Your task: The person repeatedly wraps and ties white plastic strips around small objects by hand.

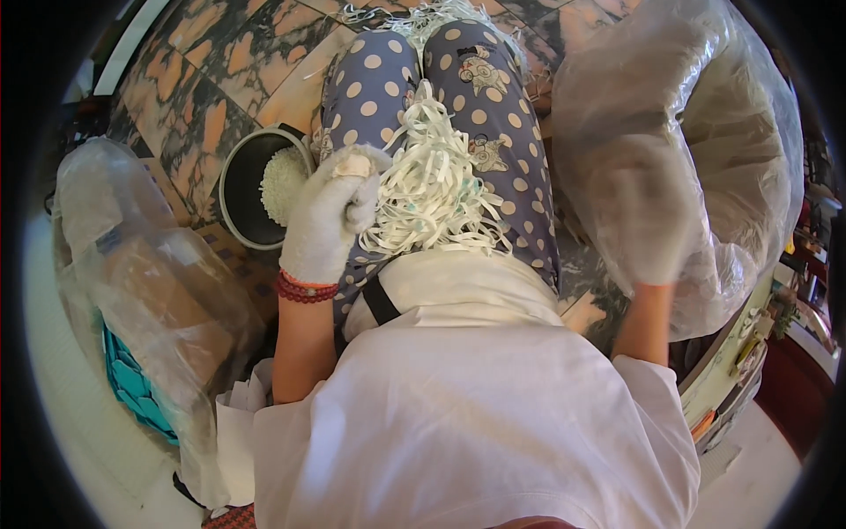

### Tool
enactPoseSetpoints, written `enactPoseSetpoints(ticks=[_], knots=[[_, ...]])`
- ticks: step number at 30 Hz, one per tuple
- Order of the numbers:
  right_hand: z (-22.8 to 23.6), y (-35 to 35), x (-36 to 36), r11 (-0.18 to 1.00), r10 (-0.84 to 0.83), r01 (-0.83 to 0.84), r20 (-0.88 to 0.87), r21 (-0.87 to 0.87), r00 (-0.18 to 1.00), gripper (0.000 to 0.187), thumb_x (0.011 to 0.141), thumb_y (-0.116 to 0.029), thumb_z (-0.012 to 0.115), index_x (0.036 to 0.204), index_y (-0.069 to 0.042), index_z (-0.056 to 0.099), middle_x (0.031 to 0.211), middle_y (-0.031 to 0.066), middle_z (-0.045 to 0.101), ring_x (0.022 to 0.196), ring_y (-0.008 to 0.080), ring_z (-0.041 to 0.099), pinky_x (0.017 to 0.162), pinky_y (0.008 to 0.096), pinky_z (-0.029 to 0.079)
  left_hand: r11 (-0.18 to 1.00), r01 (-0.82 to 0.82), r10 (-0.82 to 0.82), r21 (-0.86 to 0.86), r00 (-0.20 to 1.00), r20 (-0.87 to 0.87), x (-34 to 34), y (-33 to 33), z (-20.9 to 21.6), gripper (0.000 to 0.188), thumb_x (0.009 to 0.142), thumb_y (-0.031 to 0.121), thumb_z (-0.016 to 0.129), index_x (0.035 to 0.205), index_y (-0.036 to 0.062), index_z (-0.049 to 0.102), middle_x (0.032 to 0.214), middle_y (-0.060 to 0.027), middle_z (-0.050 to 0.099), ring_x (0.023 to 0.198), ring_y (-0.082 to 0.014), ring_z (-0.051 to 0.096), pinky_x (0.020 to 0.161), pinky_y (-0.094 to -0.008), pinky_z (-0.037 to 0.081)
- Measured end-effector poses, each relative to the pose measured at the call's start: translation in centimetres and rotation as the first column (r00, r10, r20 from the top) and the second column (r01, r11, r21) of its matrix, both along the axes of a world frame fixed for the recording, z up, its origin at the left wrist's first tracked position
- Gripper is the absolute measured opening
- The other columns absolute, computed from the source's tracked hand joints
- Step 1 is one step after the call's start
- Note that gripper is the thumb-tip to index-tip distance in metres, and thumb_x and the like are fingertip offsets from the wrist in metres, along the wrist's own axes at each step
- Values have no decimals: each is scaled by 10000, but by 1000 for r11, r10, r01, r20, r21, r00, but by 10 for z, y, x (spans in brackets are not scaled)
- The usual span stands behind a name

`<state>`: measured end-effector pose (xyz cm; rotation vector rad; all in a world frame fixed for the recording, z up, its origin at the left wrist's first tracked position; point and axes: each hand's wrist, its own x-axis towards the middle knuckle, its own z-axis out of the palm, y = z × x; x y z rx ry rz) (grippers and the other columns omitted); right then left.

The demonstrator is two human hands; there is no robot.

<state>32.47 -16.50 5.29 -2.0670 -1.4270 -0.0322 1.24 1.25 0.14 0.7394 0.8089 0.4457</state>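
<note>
My left hand [328,207], in a white knit glove with a bare patch of finger or thumb showing, is closed in a loose fist above my left thigh. Whatever it may hold is hidden by the fingers. Right beside it, a heap of white strips [434,189], like thin ribbons, lies in my lap between my thighs. My right hand [652,216], also gloved in white, is smeared by motion in front of a large clear plastic bag [749,150] on the right. Its fingers cannot be made out.
Left of my leg stands a dark round bucket [238,198] with white granular material [284,183] inside. Farther left, a clear plastic bag [167,264] holds teal pieces [132,388]. More white strips [441,12] lie beyond my knees on the patterned tile floor [207,84].
</note>
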Motion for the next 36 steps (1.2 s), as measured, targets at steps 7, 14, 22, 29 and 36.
enactPoseSetpoints(ticks=[7, 14, 22, 29, 36], knots=[[-62, 20, -89, 901, 183, -184, -41, -393, 982, 244, 832, -30, 757, 1070, -84, 750, 958, 101, 677, 814, 315, 668, 732, 367, 559, 970, 174, -153, 171, 980, -128, 18, -17, 10, 281, 1040, 89, 458, 1210, -36, 643, 685, 99, 344, 527, -2, 279, 471, -199, 206], [-13, 11, -74, 928, 252, -334, -379, -166, 890, 109, 829, -36, 749, 924, -88, 759, 866, 94, 679, 789, 316, 667, 688, 395, 545, 608, 430, -373, 668, 897, -239, 43, -28, 20, 453, 879, 132, 803, 1298, 54, 648, 776, 10, 460, 663, -126, 438, 642, -276, 428], [30, 28, -60, 971, 239, -72, -921, 228, 306, 105, 985, -150, 667, 1028, -63, 709, 918, 61, 694, 847, 159, 653, 804, 306, 517, 263, 459, -432, 848, 842, -322, 64, -36, 18, 76, 949, 117, 627, 896, 63, 622, 824, -117, 562, 749, -315, 580, 675, -401, 470], [9, 23, -35, 927, 376, 223, -748, 303, -547, 184, 1088, -239, 511, 1037, -95, 613, 699, -56, 370, 580, 88, 324, 529, 278, 331, 389, 488, -619, 781, 767, -172, 42, -34, 4, 103, 951, 138, 610, 906, 48, 635, 905, -123, 585, 808, -357, 597, 721, -410, 481], [42, 7, 68, 832, 554, 230, -784, 505, -280, 231, 1094, -158, 457, 908, -46, 534, 671, -51, 305, 548, 93, 267, 478, 271, 272, 391, 479, -602, 786, 779, -175, 23, -40, 4, 182, 926, 108, 604, 821, -13, 519, 765, -157, 461, 689, -351, 506, 647, -405, 426]])
